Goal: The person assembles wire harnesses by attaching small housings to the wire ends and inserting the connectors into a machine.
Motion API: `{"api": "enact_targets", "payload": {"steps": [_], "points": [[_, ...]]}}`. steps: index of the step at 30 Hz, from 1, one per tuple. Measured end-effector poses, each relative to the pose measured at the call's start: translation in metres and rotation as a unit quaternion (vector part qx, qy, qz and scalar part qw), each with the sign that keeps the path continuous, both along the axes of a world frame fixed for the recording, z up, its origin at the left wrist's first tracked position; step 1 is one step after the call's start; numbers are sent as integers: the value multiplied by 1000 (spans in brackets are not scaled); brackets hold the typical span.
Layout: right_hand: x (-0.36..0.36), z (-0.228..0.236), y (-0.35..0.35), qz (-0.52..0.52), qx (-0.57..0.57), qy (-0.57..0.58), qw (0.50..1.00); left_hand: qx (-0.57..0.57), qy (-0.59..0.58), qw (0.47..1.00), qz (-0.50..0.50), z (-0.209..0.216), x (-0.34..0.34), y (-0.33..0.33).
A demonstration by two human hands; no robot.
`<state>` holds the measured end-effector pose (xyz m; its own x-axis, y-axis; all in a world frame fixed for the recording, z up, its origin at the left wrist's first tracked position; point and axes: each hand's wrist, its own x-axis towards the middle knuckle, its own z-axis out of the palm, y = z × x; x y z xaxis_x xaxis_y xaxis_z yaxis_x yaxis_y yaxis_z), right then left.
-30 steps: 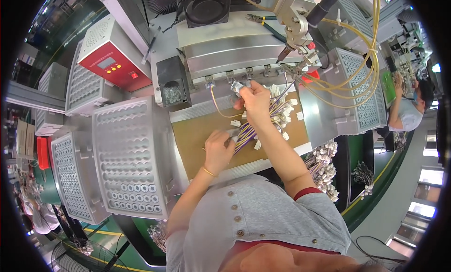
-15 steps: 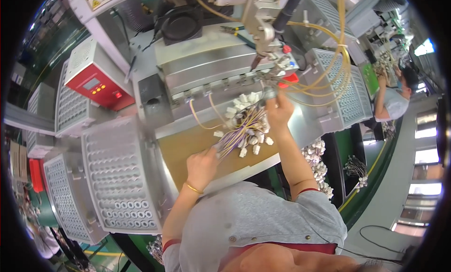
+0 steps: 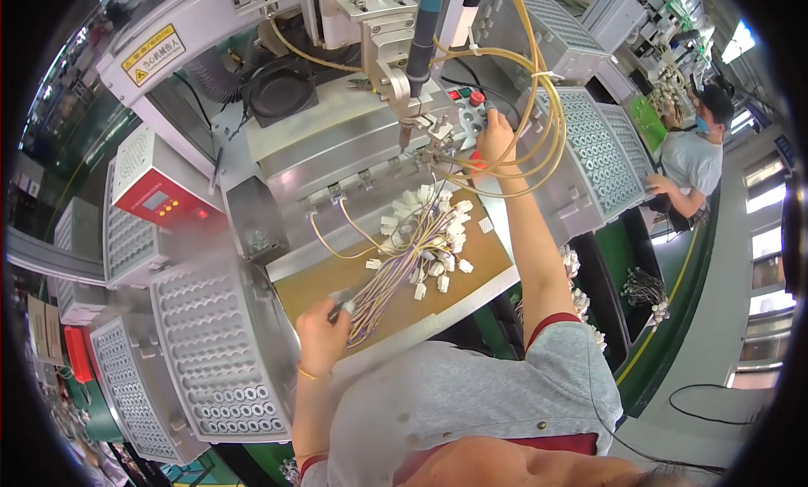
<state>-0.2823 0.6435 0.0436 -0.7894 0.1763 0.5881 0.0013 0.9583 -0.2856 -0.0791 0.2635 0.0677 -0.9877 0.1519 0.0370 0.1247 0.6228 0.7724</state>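
My left hand is closed in a pinch near the front left of the brown work mat. Between its fingertips sits a small grey-white part, beside the wire ends. A bundle of purple, yellow and white wires lies across the mat, its white connectors fanned out on the far right. My right hand reaches up to the control box, below its red button. Its fingers are curled against the box; what their tips touch is hidden.
A metal fixture with wire-fed slots stands behind the mat, under the machine head. Yellow hoses loop past my right forearm. Grey trays of rings flank both sides. A red-fronted control unit sits left. A co-worker works at far right.
My right hand has left the connectors and moved up to the control box. My left hand has let go of the wire bundle and shifted left. The whole view has turned slightly.
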Motion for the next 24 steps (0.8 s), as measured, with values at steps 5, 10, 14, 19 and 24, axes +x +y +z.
{"api": "enact_targets", "payload": {"steps": [5,10,14,19,24], "points": [[26,-12,6,10,-112,6,994,15,25,993,112,10,6,-18],[138,27,-102,202,-424,-96,878,75,66,989,110,12,3,-18],[150,23,-188,515,-188,-47,835,413,-99,894,142,4,2,-6],[148,15,-204,520,-137,-142,831,100,62,970,214,-21,22,-72],[146,22,-211,526,-255,-216,782,-340,32,800,494,-53,107,-218]]}}
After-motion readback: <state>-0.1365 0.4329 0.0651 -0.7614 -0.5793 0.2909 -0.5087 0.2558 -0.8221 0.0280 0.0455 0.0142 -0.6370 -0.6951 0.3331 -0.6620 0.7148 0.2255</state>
